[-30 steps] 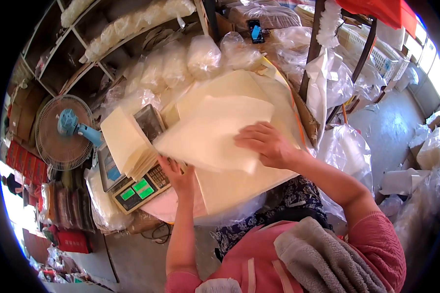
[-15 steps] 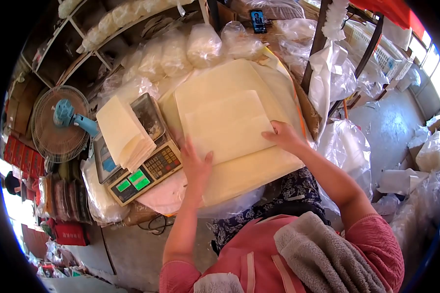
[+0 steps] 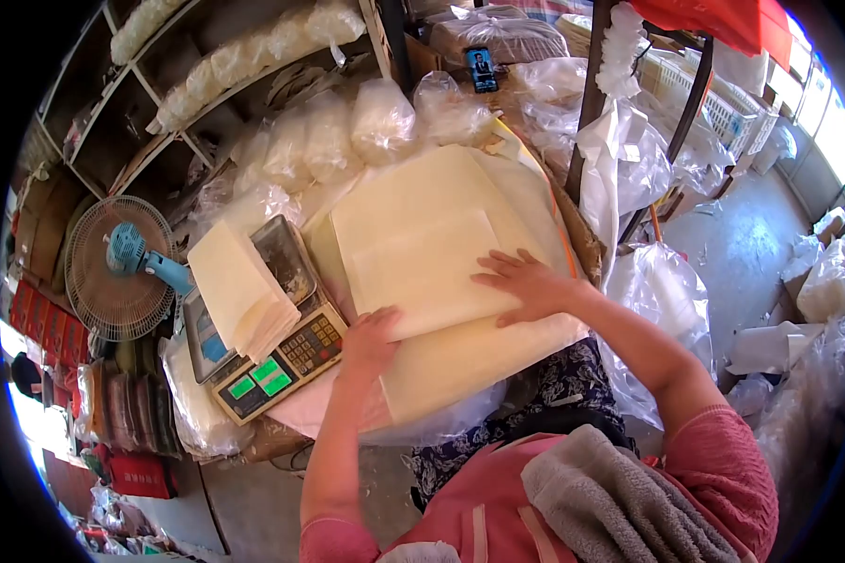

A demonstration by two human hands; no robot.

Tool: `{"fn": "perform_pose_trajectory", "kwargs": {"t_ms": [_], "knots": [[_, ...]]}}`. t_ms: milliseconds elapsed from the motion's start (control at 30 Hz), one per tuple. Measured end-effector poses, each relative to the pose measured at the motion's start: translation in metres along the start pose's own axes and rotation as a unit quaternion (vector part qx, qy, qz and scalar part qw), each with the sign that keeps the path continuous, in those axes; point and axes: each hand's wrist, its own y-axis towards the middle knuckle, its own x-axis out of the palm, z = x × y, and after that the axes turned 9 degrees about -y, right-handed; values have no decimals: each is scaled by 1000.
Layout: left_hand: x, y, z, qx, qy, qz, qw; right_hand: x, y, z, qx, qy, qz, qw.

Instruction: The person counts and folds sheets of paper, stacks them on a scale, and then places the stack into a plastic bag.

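A pale cream sheet (image 3: 422, 272), thin like paper or film, lies in front of me on a larger stack of cream sheets (image 3: 413, 188). My right hand (image 3: 532, 286) rests flat on the smaller sheet's right side, fingers spread. At its lower left corner lies my left hand (image 3: 370, 342), its fingers stretched over the edge and partly foreshortened. Another cream sheet (image 3: 479, 361) extends beneath, toward my lap. Left of the stack stands a digital scale (image 3: 296, 361) with lit green displays. A folded pile of cream sheets (image 3: 239, 286) sits on its pan.
A blue and grey fan (image 3: 122, 267) stands at the left. Stuffed clear plastic bags (image 3: 382, 122) line the table's back, near a phone (image 3: 482, 70) showing a picture. A dark post (image 3: 591, 103) rises at the right, with a plastic bag (image 3: 662, 319) below it.
My right hand has moved from the smaller sheet's right edge onto its surface and spread flat. My left hand has shifted onto its lower left corner. The camera view has tilted slightly.
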Motion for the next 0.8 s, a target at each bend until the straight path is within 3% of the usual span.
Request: {"fn": "perform_pose_trajectory", "kwargs": {"t_ms": [33, 133, 200, 233, 300, 367, 433, 467, 567, 667, 800], "knots": [[-8, -2, -1, -31, -54, 4, 998, -1, -4, 5, -35, 19, -4, 999], [-21, 3, 6, -154, -264, 99, 947, -11, -13, 8, 123, 197, -13, 973], [-22, 15, 10, -213, -379, 144, 889, -2, -1, 15, 242, 264, 44, 933], [-10, 27, 3, -230, -320, 182, 901, 2, 7, 16, 298, 295, 73, 905], [14, 51, -8, -259, -197, 255, 910, 3, 23, 10, 338, 229, 115, 906], [21, 59, -3, -217, -62, 157, 961, 5, 36, 13, 375, 179, 107, 903], [23, 69, 8, -200, 48, 34, 978, 4, 41, 19, 380, 159, 65, 909], [30, 68, 7, -207, 31, 21, 978, 5, 42, 21, 381, 150, 41, 911], [36, 68, 7, -205, 39, 20, 978, 3, 46, 8, 328, 46, 159, 930], [39, 67, 9, -202, 59, 26, 977, 5, 52, 6, 123, -140, 215, 959], [46, 66, 5, -191, 64, 53, 978, 46, 60, 10, 138, -125, 177, 966]]}}
